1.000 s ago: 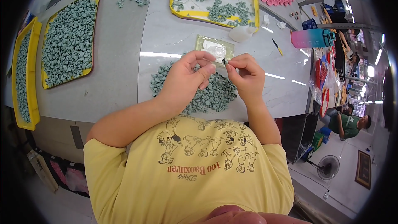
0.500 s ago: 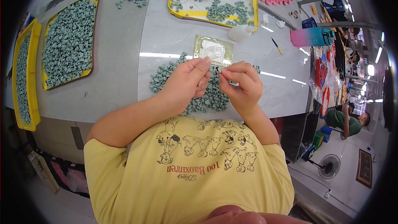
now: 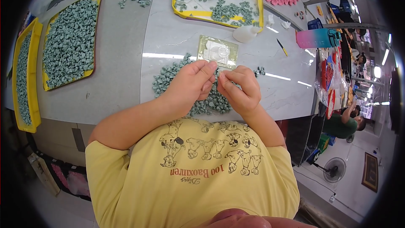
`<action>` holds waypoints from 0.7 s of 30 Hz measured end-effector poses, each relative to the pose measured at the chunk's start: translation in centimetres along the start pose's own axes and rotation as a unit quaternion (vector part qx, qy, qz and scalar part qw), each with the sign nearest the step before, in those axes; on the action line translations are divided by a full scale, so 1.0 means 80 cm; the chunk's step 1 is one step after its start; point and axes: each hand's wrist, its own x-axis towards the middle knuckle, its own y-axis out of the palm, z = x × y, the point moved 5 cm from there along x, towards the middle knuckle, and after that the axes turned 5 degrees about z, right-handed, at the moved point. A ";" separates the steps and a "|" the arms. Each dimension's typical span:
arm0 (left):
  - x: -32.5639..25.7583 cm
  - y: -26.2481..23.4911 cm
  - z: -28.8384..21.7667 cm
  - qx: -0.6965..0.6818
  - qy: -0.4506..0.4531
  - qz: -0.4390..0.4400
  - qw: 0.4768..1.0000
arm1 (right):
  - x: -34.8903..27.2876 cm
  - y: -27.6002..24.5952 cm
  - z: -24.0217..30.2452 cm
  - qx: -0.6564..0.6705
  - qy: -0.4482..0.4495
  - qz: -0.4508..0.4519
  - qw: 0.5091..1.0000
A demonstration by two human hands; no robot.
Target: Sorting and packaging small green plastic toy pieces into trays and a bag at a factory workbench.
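On the worktop (image 3: 114,76), the bulk seems left in the green pile (image 3: 213,104); bare surface flanks it, the front edge close on its near side; over it, the left hand (image 3: 192,82) presses thumb to fingers, contents hidden; right of it, a small cluster (image 3: 260,71), perhaps done; over the pile, the right hand (image 3: 242,87) pinches seemingly one small piece (image 3: 218,72).

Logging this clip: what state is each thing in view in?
Left hand: fingertips pinched; contents unclear
Right hand: fingertips pinched; contents unclear
Green pieces: loose heap, partly hidden by the hands
Square pad: flat, white patch on it
Far yellow tray: partly covered, lining showing
Larger left tray: mostly covered with pieces
Slim yellow-and-black tool: lying down
Pink-and-teal bottle: lid on
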 end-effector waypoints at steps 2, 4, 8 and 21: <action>-0.001 0.003 -0.001 0.012 0.003 -0.011 1.000 | -0.003 0.002 0.001 0.003 -0.004 -0.008 1.000; -0.003 0.003 0.000 0.025 0.006 -0.023 0.999 | -0.008 0.005 0.001 0.006 -0.008 -0.017 1.000; -0.005 0.003 0.001 0.071 0.035 -0.031 0.996 | -0.015 0.007 0.002 0.020 -0.012 -0.054 0.998; -0.004 -0.001 0.002 0.283 -0.003 -0.073 0.956 | -0.044 -0.057 -0.089 -0.010 0.354 0.256 0.900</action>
